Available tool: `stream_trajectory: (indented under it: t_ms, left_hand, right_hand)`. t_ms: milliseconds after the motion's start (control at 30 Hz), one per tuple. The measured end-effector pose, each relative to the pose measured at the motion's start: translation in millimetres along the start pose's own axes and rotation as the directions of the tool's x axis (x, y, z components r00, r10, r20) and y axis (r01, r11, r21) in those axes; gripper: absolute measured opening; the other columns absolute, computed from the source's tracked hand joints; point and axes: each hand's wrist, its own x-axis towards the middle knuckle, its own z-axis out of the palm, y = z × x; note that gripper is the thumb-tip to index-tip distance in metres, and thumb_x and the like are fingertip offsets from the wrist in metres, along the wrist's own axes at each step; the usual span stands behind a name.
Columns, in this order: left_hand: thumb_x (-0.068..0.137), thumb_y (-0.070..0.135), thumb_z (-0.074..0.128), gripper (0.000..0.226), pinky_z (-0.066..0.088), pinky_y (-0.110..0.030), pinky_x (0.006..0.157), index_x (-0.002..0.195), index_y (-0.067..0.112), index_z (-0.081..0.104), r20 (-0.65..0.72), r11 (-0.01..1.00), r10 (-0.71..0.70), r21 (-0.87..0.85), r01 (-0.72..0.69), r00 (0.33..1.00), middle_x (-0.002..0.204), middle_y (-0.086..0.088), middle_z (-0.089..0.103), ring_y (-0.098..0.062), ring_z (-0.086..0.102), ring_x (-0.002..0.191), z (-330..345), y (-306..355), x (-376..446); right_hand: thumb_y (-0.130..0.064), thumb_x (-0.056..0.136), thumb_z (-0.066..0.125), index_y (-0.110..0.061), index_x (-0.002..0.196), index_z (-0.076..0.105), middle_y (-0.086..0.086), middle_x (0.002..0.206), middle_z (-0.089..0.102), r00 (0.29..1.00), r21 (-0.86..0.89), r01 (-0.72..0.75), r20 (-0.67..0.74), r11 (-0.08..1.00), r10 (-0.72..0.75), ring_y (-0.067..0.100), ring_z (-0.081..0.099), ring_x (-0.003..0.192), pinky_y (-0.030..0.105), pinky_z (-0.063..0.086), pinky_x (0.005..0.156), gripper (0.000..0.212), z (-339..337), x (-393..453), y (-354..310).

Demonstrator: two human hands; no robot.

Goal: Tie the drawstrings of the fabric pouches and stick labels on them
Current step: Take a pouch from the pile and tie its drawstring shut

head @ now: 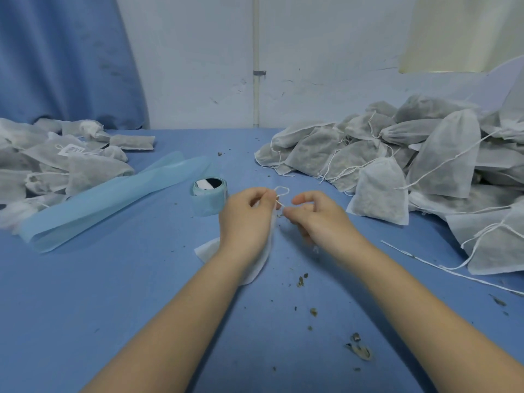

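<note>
A: Item one, the pouch (262, 259). Where do we list it?

B: On the blue surface (141, 307), mid-front, mostly under our left hand (245, 219). Its neck is raised so the string (281, 194) can loop above.

A: The grip, each side?

B: Left hand pinches the string at the loop's base. Right hand (317, 218) pinches the string's other end just beside it, fingers curled. We judge a knot is in progress.

A: Containers and contents?

B: Right pile (411, 154): pouches filled with dark dried matter, strings loose, so untied stock. Left pile (56, 163): pouches with closed necks, one showing a label (71, 150). Label roll (209, 195) near the left hand, backing strip (113, 199) trailing left. Crumbs (302, 280) scattered.
</note>
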Motion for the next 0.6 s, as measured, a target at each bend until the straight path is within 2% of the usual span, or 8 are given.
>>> stream_trajectory:
  t_ms: [100,167,233,300,367,400,500,600]
  left_hand:
    - [0.092,0.018,0.058,0.027,0.039,-0.007,0.055,0.066,0.02,0.066,0.059,0.987,-0.073,-0.141,0.081,0.996,0.057,0.018,0.061,0.006,0.052,0.058,-8.0,2.5,3.5]
    - [0.091,0.013,0.058,0.025,0.036,-0.006,0.048,0.068,0.014,0.064,0.148,0.947,-0.112,-0.282,0.151,0.983,0.053,0.016,0.057,0.004,0.05,0.05,-12.0,6.7,1.1]
    - [0.091,0.01,0.057,0.024,0.036,-0.005,0.049,0.067,0.013,0.062,0.245,0.937,-0.076,-0.313,0.153,0.967,0.057,0.013,0.058,0.003,0.05,0.052,-16.0,11.1,-2.6]
    - [0.09,0.011,0.057,0.026,0.037,-0.005,0.056,0.066,0.016,0.062,0.308,0.973,-0.004,-0.218,0.074,0.951,0.062,0.014,0.058,0.003,0.052,0.059,-18.0,13.4,-6.1]
    - [0.091,0.016,0.057,0.023,0.036,-0.008,0.064,0.069,0.02,0.063,0.292,0.996,0.087,-0.033,-0.08,0.953,0.07,0.015,0.057,0.002,0.051,0.069,-17.3,13.3,-7.8]
    - [0.092,0.017,0.056,0.02,0.034,-0.012,0.067,0.074,0.021,0.064,0.263,0.98,0.153,0.083,-0.181,0.952,0.075,0.013,0.056,-0.001,0.049,0.075,-16.0,11.9,-8.2]
    - [0.094,0.019,0.053,0.015,0.026,-0.018,0.071,0.087,0.016,0.066,0.216,0.822,0.352,0.395,-0.411,0.911,0.084,0.006,0.052,-0.012,0.044,0.087,-11.7,7.6,-6.6]
    - [0.094,0.017,0.053,0.016,0.023,-0.018,0.071,0.088,0.011,0.066,0.163,0.772,0.422,0.451,-0.448,0.892,0.083,0.004,0.051,-0.016,0.042,0.088,-9.4,4.3,-5.0]
  right_hand:
    - [-0.017,0.086,0.066,-0.016,0.081,0.069,-0.009,0.053,0.045,0.993,0.14,-0.1,0.073,0.985,0.091,0.006,0.033,0.039,0.018,0.028,0.039,0.006,-5.6,0.4,2.5]
    - [-0.012,0.083,0.069,-0.008,0.081,0.073,-0.01,0.048,0.038,0.987,0.259,-0.145,0.104,0.955,0.122,0.007,0.024,0.039,0.017,0.023,0.036,0.005,-9.4,1.7,1.9]
    - [-0.009,0.08,0.071,-0.006,0.077,0.071,-0.009,0.049,0.033,0.979,0.349,-0.193,0.138,0.917,0.153,0.008,0.019,0.042,0.017,0.019,0.035,0.004,-13.4,3.3,-0.9]
    - [-0.008,0.078,0.07,-0.009,0.071,0.063,-0.008,0.048,0.028,0.97,0.407,-0.23,0.171,0.884,0.174,0.007,0.015,0.041,0.017,0.018,0.033,0.01,-17.3,4.0,-3.8]
    - [-0.007,0.078,0.068,-0.01,0.07,0.059,-0.008,0.047,0.024,0.961,0.448,-0.261,0.201,0.855,0.188,0.006,0.014,0.04,0.016,0.017,0.03,0.013,-20.9,3.7,-4.7]
    - [-0.006,0.078,0.068,-0.009,0.07,0.06,-0.008,0.048,0.023,0.958,0.469,-0.274,0.215,0.84,0.192,0.006,0.014,0.04,0.015,0.016,0.029,0.012,-21.8,3.1,-5.1]
    - [-0.013,0.082,0.065,-0.004,0.074,0.067,-0.008,0.047,0.025,0.944,0.532,-0.31,0.268,0.788,0.191,0.004,0.015,0.038,0.014,0.015,0.029,0.012,-21.6,1.2,-5.5]
    - [-0.028,0.07,0.074,-0.001,0.085,0.07,-0.009,0.047,0.028,0.961,0.511,-0.248,0.237,0.823,0.143,0.005,0.016,0.04,0.015,0.017,0.031,0.031,-19.3,-0.9,-7.8]
